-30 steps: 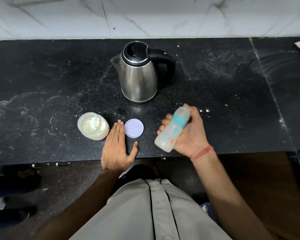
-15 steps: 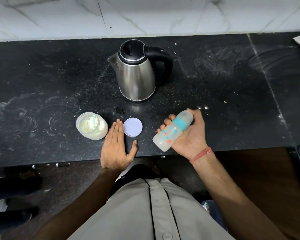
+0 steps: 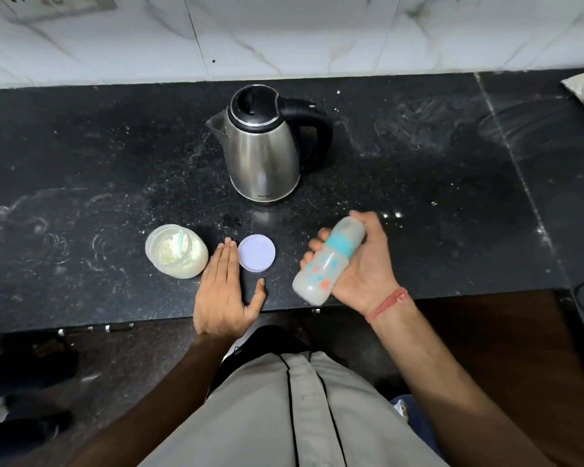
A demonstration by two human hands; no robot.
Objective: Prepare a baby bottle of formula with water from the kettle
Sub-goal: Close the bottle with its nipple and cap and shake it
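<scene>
Bottle (image 3: 327, 261) is sitting in the right hand (image 3: 361, 264), lower right of centre in the frame, tilted with its capped end pointing up-right toward the kettle and its base pointing down-left over the counter edge. Fingers (image 3: 312, 246) are curling round it from behind and the thumb is lying near the cap end, so the hand is gripping the bottle, palm up. Bottle is looking cloudy white inside, with a teal collar and coloured prints on the body. A red thread (image 3: 386, 303) is circling that wrist.

Left hand (image 3: 221, 291) is lying flat, palm down, on the black counter (image 3: 81, 163) at lower centre, fingers straight and together, thumb spread to the right, holding nothing. Its fingertips are sitting between the open jar of powder (image 3: 176, 251) on the left and the round pale lid (image 3: 257, 253) on the right; whether they are touching either is unclear. A scoop is standing in the jar.

Steel kettle (image 3: 263, 153) is standing upright at upper centre, lid closed, black handle to the right, spout to the left, well apart from both hands. White marbled wall tiles (image 3: 284, 32) are running along the top of the frame, and white smears are showing across the counter.
</scene>
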